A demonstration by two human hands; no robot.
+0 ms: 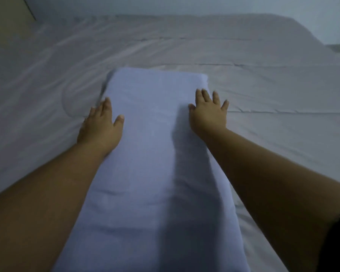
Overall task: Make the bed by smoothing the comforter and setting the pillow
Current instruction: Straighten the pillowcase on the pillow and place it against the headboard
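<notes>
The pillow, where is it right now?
In the head view the pillow lies centre frame on the comforter, with the left hand and right hand flat on its long edges.

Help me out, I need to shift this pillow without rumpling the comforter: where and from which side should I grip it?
Probably its two long side edges, one hand coming in from each side. The pillow lies flat, lengthwise away from you, too wide for a one-handed grip. The left hand and right hand rest flat at those edges; curl them under there.
</notes>
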